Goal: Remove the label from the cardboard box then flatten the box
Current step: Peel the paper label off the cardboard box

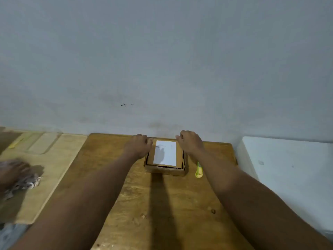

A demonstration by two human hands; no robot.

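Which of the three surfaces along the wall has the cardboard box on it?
The middle, dark wooden table holds the cardboard box. The paler board lies left of it, the white surface right.

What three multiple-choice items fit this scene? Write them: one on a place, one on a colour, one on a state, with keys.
1. Where does the yellow-green cutter lie?
A. on the box
B. on the table right of the box
C. in the left hand

2. What colour is the label?
A. white
B. red
C. black

3. What is the state of the label?
A. peeled off
B. crumpled on the table
C. flat on top of the cardboard box

Key: B, it lies on the wooden table beside the box's right side; A, a white sheet shows; C, it lies flat between the left hand and right hand.
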